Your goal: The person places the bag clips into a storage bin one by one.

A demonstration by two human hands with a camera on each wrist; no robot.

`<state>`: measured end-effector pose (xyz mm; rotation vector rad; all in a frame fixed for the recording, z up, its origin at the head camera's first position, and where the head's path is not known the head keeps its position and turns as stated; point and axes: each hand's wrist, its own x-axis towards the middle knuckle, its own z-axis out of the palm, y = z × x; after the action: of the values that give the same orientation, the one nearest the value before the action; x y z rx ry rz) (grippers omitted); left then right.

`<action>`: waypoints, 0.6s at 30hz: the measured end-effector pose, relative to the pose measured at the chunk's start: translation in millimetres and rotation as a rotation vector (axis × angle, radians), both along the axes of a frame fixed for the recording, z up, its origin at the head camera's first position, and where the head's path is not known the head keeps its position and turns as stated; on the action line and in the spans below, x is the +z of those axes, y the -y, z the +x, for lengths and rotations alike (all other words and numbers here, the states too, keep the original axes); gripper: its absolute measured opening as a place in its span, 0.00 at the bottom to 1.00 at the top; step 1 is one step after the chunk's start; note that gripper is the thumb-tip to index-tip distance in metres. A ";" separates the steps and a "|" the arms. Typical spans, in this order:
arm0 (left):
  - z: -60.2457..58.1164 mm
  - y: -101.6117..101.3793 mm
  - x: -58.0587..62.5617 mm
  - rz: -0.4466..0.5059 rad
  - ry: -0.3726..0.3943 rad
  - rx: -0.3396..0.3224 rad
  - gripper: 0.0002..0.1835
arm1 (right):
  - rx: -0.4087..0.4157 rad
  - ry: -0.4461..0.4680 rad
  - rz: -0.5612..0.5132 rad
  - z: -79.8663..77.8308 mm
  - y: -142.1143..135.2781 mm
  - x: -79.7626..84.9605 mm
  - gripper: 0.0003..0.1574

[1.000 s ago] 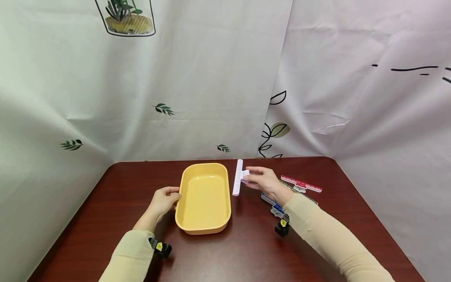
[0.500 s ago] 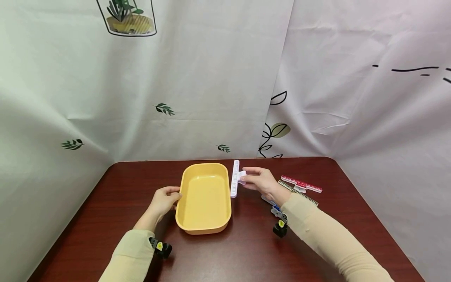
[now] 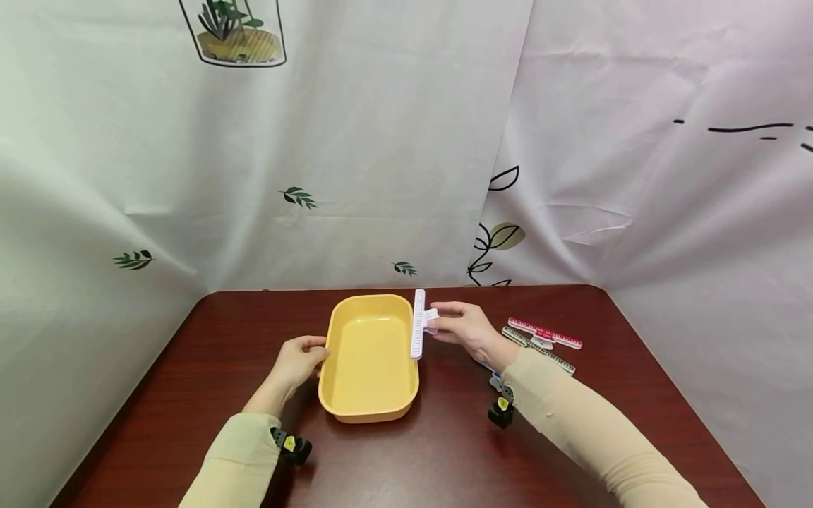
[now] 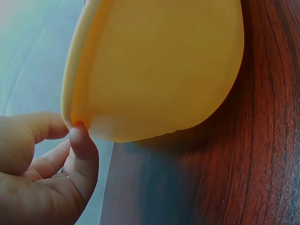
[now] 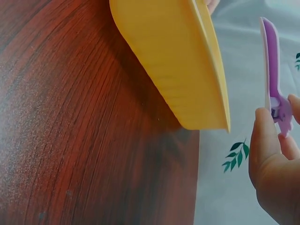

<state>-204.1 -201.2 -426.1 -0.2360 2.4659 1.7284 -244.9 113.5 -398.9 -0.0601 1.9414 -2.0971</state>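
A yellow rectangular tray (image 3: 368,367) stands on the dark red wooden table. My left hand (image 3: 297,363) pinches its left rim between thumb and fingers, seen up close in the left wrist view. In my right hand (image 3: 466,328) is a pale purple ruler clip (image 3: 417,326), pinched by its short handle between thumb and fingers. The long bar of the clip stands roughly in line with the tray's right side, overlapping that rim in the head view. In the right wrist view the purple clip (image 5: 272,61) is raised, apart from the tray's wall (image 5: 173,61).
Right of the tray lie a red ruler clip (image 3: 545,333) and a dark-and-white one (image 3: 538,351), close together. A blue clip (image 3: 496,382) is mostly hidden under my right wrist. A white printed curtain (image 3: 381,141) hangs behind the table (image 3: 438,458).
My right hand has carried the purple clip a little left, from beside the tray to its right rim. My left hand stays on the tray's left rim.
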 end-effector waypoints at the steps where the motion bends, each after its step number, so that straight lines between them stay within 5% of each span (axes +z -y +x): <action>1: 0.0 -0.2 0.1 -0.002 -0.001 -0.001 0.22 | 0.001 0.000 0.000 0.2 0.8 0.2 0.33; 18: -5.2 -4.6 -0.6 0.004 -0.001 0.006 0.21 | 0.018 -0.002 -0.027 2.6 8.9 -0.2 0.33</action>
<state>-209.3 -196.6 -426.7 -0.2418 2.4648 1.7363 -242.3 104.6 -399.1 -0.0853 1.9070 -2.1123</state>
